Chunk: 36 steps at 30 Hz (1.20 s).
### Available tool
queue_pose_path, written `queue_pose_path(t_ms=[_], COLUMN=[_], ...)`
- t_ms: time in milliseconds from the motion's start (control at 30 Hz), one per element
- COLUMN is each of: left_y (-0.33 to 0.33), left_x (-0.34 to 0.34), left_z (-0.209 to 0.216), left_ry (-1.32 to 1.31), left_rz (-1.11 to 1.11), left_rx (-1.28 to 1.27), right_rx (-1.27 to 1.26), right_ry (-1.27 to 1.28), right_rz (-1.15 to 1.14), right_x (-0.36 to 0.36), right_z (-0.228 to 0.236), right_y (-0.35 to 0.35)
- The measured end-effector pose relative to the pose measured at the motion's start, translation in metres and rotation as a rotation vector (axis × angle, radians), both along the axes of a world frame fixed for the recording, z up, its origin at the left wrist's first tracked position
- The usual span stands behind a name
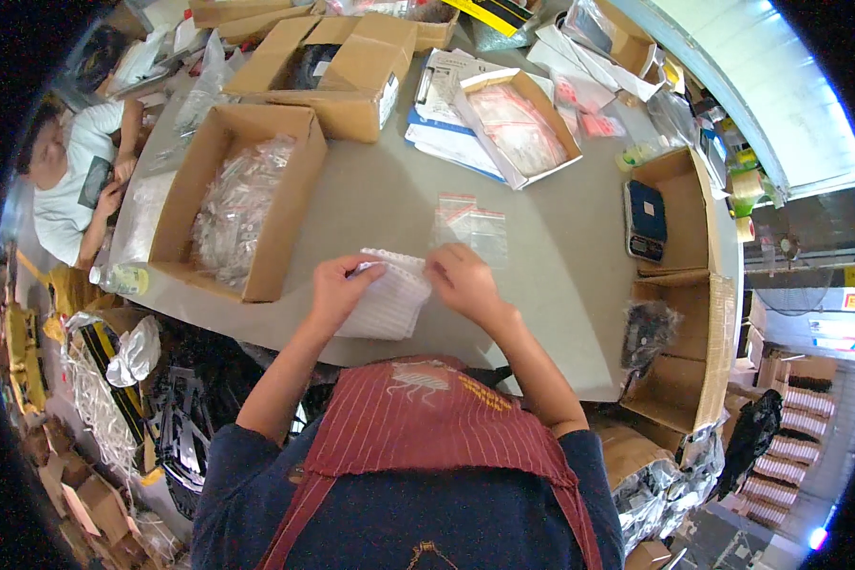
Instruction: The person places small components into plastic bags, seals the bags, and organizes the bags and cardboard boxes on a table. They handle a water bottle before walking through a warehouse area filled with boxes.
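Between my two hands, just above the near part of the table, is a folded white sheet with faint printed rows (382, 309). My left hand (340, 293) is closed on its upper left edge, thumb on top. At its upper right corner my right hand (465, 283) pinches with the fingers pressed together. Just beyond my right hand, several flat clear zip bags with red lines (472, 228) lie overlapping on the grey table (361, 204).
At left stands an open cardboard box (299, 204) of small clear bags. Farther back are a larger carton (351, 104) and a shallow white box of bags (522, 128) on papers. A scale (646, 220) sits in a box at right. Another person (76, 180) works at far left.
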<state>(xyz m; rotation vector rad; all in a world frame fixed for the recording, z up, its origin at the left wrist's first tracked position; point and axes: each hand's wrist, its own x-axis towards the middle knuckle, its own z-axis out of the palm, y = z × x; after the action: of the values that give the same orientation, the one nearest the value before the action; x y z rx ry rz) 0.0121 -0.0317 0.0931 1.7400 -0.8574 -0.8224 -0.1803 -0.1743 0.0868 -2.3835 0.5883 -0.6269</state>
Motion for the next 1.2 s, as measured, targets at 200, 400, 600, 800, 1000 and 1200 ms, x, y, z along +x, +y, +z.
queue_pose_path(t_ms=[200, 400, 600, 800, 1000, 1200], left_y=[-0.004, -0.011, -0.013, -0.008, -0.018, -0.007], left_x=[0.01, 0.008, 0.003, 0.005, -0.003, -0.002], left_z=[-0.03, -0.035, -0.041, -0.04, -0.021, -0.016], left_ry=[0.123, 0.215, 0.252, 0.205, 0.206, 0.149], left_rz=[-0.01, -0.051, -0.033, -0.046, -0.082, -0.088], left_rx=[0.011, -0.031, -0.053, -0.02, -0.051, -0.143], right_rx=[0.324, 0.376, 0.111, 0.014, -0.051, -0.218], right_ry=[0.066, 0.329, 0.473, 0.64, 0.237, 0.375], right_rz=[-0.186, -0.307, -0.405, -0.542, -0.139, -0.361], right_x=[-0.018, -0.055, -0.062, -0.044, -0.021, -0.034], right_z=[0.009, -0.025, -0.043, -0.014, -0.045, -0.032], right_y=[-0.042, -0.112, -0.121, -0.111, -0.109, -0.108])
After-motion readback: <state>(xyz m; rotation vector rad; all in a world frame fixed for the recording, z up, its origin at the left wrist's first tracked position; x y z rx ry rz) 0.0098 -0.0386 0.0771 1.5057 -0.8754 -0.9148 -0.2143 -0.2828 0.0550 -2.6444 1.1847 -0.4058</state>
